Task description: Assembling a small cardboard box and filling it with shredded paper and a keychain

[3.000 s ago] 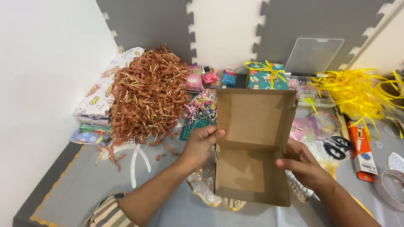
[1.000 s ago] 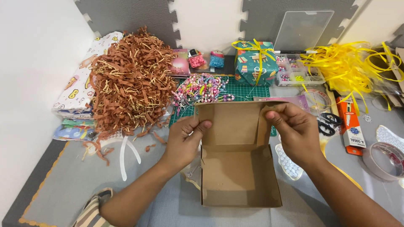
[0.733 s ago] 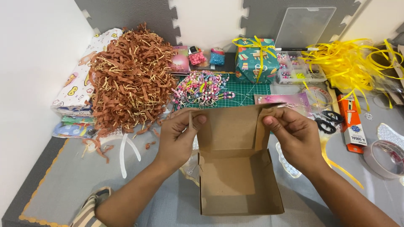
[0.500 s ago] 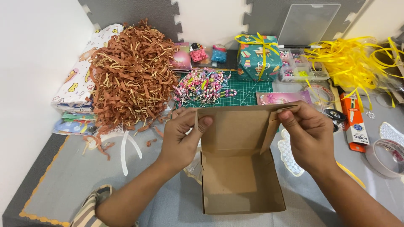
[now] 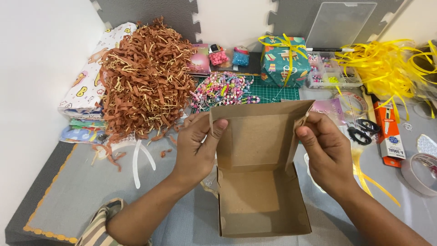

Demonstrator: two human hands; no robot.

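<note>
Cardboard box [image 5: 259, 182] found open on the grey mat [image 5: 68, 200], lid raised. Left hand [image 5: 198, 146] pinched shut on the lid's left flap; right hand [image 5: 325, 152] pinched on the right flap. Brown paper shreds [image 5: 143, 82] heaped near the left hand.

It looked like a home craft corner. Foam floor tiles [image 5: 150, 11] lined the far wall, with paper shred [image 5: 143, 82], beads [image 5: 225, 89] and yellow ribbon [image 5: 387, 66] spread around.

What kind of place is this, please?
Probably a home craft or gift-packing corner: a cardboard box in both hands, shredded brown paper, yellow ribbon and a wrapped gift on a foam-mat floor.
</note>
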